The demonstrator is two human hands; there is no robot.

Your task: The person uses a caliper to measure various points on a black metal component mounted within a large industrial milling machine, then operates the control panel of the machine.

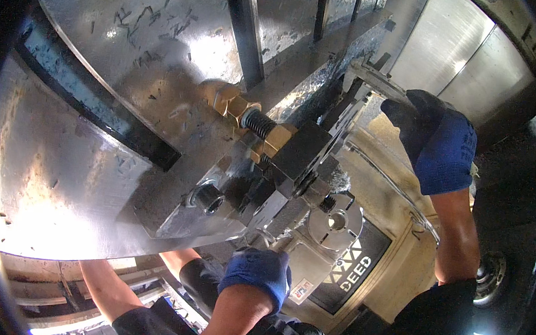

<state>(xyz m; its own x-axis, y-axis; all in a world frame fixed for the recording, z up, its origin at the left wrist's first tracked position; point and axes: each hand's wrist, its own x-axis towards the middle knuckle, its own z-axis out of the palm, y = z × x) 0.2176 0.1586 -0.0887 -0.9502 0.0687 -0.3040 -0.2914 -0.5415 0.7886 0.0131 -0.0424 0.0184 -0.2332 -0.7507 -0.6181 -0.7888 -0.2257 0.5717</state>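
My right hand [437, 140], in a blue and black glove, is closed on one end of a flat grey metal tool [378, 82]. The tool's far end rests by the top of a narrow metal workpiece [341, 120], touching or just beside it. My left hand [256, 274], gloved alike, is closed at the workpiece's lower end, and what its fingers hold is mostly hidden. Between my hands a black clamp block [304, 148] sits against the workpiece. A threaded stud [259, 124] with brass-coloured nuts [242, 110] stands beside the block.
A large round slotted machine plate [84, 184], strewn with metal chips, fills the left. A socket-head bolt [207, 198] sticks out of it. A round slotted disc [336, 222] lies below the block. Another person's bare forearm [107, 290] shows at the lower left.
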